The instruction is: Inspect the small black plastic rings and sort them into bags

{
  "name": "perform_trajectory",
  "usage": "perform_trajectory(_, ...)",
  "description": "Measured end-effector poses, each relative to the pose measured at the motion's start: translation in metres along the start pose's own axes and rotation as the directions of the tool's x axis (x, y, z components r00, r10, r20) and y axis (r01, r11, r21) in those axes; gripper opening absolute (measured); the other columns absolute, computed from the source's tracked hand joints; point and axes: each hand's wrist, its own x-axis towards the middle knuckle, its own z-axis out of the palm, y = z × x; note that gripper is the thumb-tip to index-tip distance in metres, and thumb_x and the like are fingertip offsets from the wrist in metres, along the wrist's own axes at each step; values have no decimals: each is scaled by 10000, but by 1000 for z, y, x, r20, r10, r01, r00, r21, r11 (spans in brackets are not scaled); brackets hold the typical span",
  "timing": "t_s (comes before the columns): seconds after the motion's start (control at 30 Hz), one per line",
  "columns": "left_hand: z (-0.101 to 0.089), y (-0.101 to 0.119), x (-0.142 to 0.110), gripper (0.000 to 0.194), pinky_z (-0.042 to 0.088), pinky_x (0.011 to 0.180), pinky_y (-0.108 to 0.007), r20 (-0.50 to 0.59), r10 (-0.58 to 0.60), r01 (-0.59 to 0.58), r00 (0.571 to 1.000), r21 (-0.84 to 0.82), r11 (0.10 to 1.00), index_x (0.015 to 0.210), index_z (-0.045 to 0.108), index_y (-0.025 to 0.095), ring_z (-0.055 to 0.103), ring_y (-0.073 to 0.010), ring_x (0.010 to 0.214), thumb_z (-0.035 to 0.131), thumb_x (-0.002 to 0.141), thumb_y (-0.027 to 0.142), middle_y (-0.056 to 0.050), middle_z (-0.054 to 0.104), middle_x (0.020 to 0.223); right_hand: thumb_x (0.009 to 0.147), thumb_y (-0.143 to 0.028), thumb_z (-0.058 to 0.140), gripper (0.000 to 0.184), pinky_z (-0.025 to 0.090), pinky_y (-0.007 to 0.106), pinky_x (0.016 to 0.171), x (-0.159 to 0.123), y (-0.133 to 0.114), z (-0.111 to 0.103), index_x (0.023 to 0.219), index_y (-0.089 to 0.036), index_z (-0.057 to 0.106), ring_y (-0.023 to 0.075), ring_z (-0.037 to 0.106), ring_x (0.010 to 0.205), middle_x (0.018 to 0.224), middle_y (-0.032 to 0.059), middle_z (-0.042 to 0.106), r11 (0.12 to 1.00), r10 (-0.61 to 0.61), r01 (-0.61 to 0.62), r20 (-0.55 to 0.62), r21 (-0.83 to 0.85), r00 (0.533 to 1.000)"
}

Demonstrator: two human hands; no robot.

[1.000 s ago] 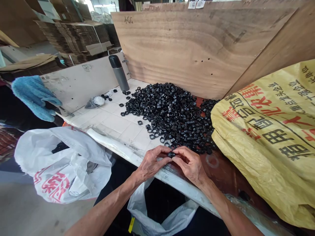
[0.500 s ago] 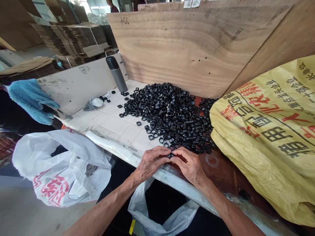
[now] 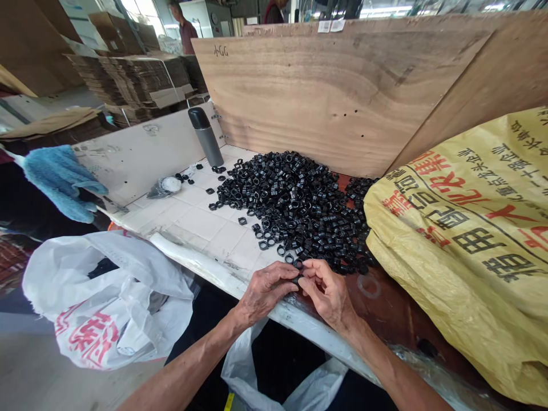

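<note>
My left hand (image 3: pixel 266 290) pinches a small black plastic ring (image 3: pixel 297 279) between thumb and fingers, just above the table's front edge. From the other side my right hand (image 3: pixel 327 292) closes on the same ring with thumb and forefinger. The fingertips cover most of the ring. Right behind both hands spreads a big heap of black rings (image 3: pixel 295 200), nut-like in shape, with a few loose ones at its left and front edges.
A dark grey flask (image 3: pixel 207 140) stands behind the heap's left end, near a small clear bag (image 3: pixel 165 187). A yellow sack (image 3: pixel 462 268) bounds the right side. White bags (image 3: pixel 111 302) hang at the table's front edge (image 3: pixel 201 260). A wooden board (image 3: pixel 342 97) rises behind. People stand beyond it.
The view has tilted up slightly. My hands stay together on the small ring, with the right fingers shifted a little around it. A person at the back shows more fully.
</note>
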Motion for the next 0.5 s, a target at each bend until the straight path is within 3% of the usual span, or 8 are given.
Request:
perform_trajectory(0.1, 0, 0, -1, 212, 565, 933, -334, 1, -4, 4, 1000, -7, 1000, 1106, 697, 207, 680, -184, 1043, 689, 895, 187, -87, 708, 1101, 957, -321, 555, 208, 500, 245, 590, -1, 0, 1, 1130, -206, 556, 146, 612, 592, 700, -20, 635, 998, -9, 11, 22, -56, 1000)
perform_trajectory(0.2, 0, -1, -1, 195, 566, 931, -340, -35, -94, 92, 995, -61, 994, 1068, 716, 207, 687, -190, 1010, 719, 873, 216, -79, 719, 1070, 951, -309, 547, 162, 496, 251, 618, 0, -4, 0, 1059, -200, 598, 156, 622, 645, 742, 4, 643, 993, -62, 66, 41, -96, 997)
perform_trajectory(0.5, -3, 5, 3, 197, 545, 960, -326, -33, -317, 297, 948, -273, 915, 1016, 773, 220, 672, -199, 1037, 768, 820, 237, -64, 712, 1087, 901, -275, 629, 117, 503, 253, 663, 4, -9, -5, 995, -218, 671, 150, 605, 705, 830, 6, 626, 999, -27, 25, 36, 36, 999)
